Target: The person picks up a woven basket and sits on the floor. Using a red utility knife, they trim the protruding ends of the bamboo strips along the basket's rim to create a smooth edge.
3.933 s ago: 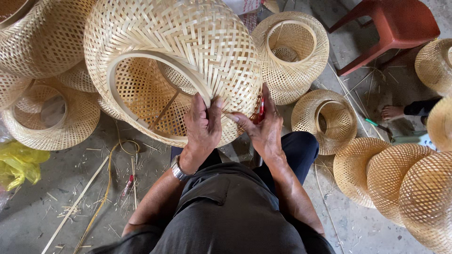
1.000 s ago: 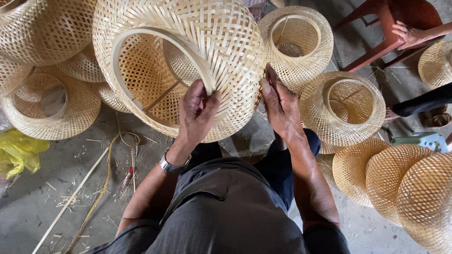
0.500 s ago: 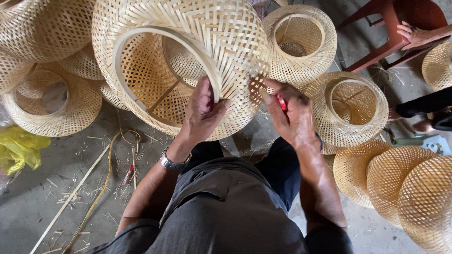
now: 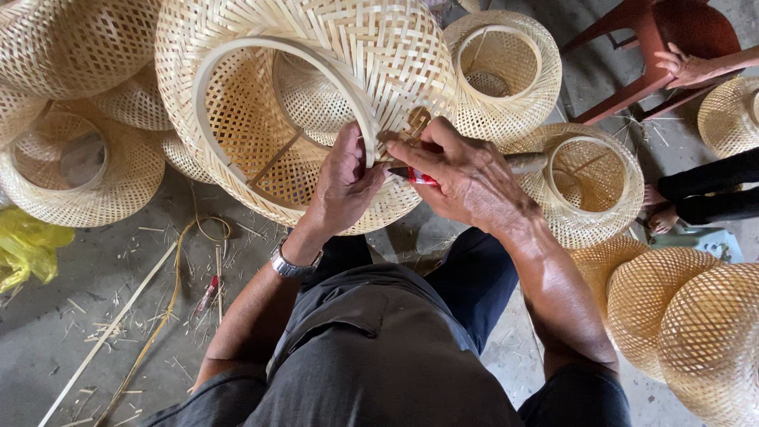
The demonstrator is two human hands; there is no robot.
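Note:
A large woven bamboo lampshade (image 4: 261, 87) rests on my lap with its ringed opening facing me. My left hand (image 4: 344, 178), a watch on its wrist, grips the rim of that opening. My right hand (image 4: 466, 178) holds a small red-handled tool (image 4: 419, 175) with its tip at the weave beside the rim. Both hands touch the shade close together.
Several more woven bamboo shades lie around: one behind (image 4: 502, 67), one to the right (image 4: 589, 186), a stack at the lower right (image 4: 688, 316) and others on the left (image 4: 75, 166). A red chair (image 4: 656, 39), another person's hand (image 4: 688, 67), a yellow bag (image 4: 24, 249) and bamboo strips (image 4: 111, 332) are on the floor.
The shade has turned and tilted on my lap. My right hand went from lying flat on the weave to holding the red tool at the rim beside my left hand.

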